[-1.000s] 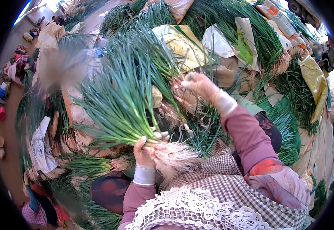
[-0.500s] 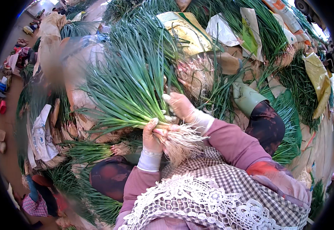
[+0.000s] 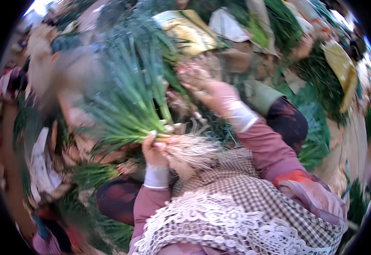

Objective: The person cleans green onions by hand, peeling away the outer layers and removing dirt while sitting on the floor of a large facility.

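head view: a bunch of green onions [image 3: 130, 106] is gripped at its white root end by the left hand [image 3: 153, 148], the fingers clenched around the stalks just above the pale roots [image 3: 194, 148]. the leaves fan up and to the left. the right hand [image 3: 202, 83] is raised beyond the bunch, blurred; whether its fingers are closed cannot be told. a checked apron [image 3: 245, 199] with lace trim is seen below. more green onions [image 3: 317, 76] are piled around.
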`<state>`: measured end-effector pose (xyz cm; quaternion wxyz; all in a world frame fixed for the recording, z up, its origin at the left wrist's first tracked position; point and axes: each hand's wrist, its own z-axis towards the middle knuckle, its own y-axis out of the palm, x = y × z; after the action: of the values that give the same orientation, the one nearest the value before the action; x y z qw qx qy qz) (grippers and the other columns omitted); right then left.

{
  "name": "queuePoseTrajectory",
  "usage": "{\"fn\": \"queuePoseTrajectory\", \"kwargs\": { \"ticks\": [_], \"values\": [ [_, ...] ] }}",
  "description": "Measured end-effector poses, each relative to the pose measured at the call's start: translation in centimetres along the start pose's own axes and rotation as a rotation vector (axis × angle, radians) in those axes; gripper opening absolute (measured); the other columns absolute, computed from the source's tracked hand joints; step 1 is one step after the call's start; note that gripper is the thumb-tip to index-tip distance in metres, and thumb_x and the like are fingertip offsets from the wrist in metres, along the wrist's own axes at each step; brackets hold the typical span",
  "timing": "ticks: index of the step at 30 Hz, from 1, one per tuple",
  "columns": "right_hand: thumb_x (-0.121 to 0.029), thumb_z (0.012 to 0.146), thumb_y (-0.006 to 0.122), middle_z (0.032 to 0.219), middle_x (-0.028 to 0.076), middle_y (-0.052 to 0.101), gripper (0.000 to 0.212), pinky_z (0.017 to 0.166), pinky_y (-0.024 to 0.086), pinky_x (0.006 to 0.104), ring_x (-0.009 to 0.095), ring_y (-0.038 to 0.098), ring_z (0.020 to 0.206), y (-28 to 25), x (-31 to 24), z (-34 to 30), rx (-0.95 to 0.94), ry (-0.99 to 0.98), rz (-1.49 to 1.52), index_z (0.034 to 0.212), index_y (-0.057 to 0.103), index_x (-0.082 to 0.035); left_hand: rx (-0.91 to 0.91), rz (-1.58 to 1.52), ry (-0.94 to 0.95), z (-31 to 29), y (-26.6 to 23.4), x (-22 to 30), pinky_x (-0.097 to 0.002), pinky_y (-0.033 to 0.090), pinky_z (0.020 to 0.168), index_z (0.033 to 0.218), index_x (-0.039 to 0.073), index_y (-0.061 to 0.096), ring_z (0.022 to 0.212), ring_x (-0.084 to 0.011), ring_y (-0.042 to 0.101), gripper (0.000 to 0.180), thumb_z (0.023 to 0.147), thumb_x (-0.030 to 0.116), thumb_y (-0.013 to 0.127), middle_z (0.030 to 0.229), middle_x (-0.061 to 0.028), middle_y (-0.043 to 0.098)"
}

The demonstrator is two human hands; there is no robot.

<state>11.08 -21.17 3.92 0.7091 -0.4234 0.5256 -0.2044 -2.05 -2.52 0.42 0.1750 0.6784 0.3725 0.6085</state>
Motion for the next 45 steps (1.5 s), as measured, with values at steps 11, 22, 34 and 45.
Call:
{"fn": "queuePoseTrajectory", "kwargs": {
  "ticks": [11,22,34,45],
  "values": [
    [-0.025,0.083,0.047,0.063,0.007,0.052,0.024,0.025,0.040,0.0226,0.012,0.048,0.035,-11.5,-0.7,-5.2,-0.001,0.419,1.576,0.096,0.052,-0.006,-0.257,-0.148,-0.193,1.8,-2.5,-0.3,-0.0449,0.030,0.095,0.120,-0.002,0.035,0.098,-0.0271,0.048,0.050,0.083,0.031,0.038,0.101,-0.0158,0.053],
    [-0.026,0.084,0.044,0.094,0.016,0.057,0.033,0.071,0.048,0.0353,0.025,0.056,0.078,-8.4,32.1,-28.4,0.656,1.159,0.627,0.103,0.047,0.000,-0.773,-0.226,-0.203,1.8,-1.9,1.9,-0.0496,0.018,0.099,0.131,-0.003,0.006,0.122,-0.0330,0.022,0.085,0.079,0.054,0.041,0.132,-0.0205,0.023],
    [-0.022,0.083,0.048,0.086,0.006,0.057,0.025,0.064,0.043,0.0236,0.012,0.054,0.072,-12.7,17.8,-6.1,0.316,0.302,0.782,0.103,0.051,-0.006,0.055,0.041,-0.070,0.1,2.4,-0.1,-0.0415,0.040,0.083,0.119,-0.003,0.037,0.079,-0.0219,0.051,0.055,0.079,0.034,0.046,0.084,-0.0090,0.054],
    [-0.029,0.077,0.048,0.093,0.010,0.061,0.029,0.074,0.045,0.0354,0.024,0.059,0.085,5.1,-0.1,3.8,-0.352,0.197,-0.211,0.089,0.062,-0.006,-0.293,-0.169,0.034,-1.3,-0.3,4.0,-0.0431,0.040,0.081,0.117,-0.005,0.033,0.079,-0.0238,0.051,0.054,0.078,0.030,0.046,0.085,-0.0110,0.051]
  ]
}}
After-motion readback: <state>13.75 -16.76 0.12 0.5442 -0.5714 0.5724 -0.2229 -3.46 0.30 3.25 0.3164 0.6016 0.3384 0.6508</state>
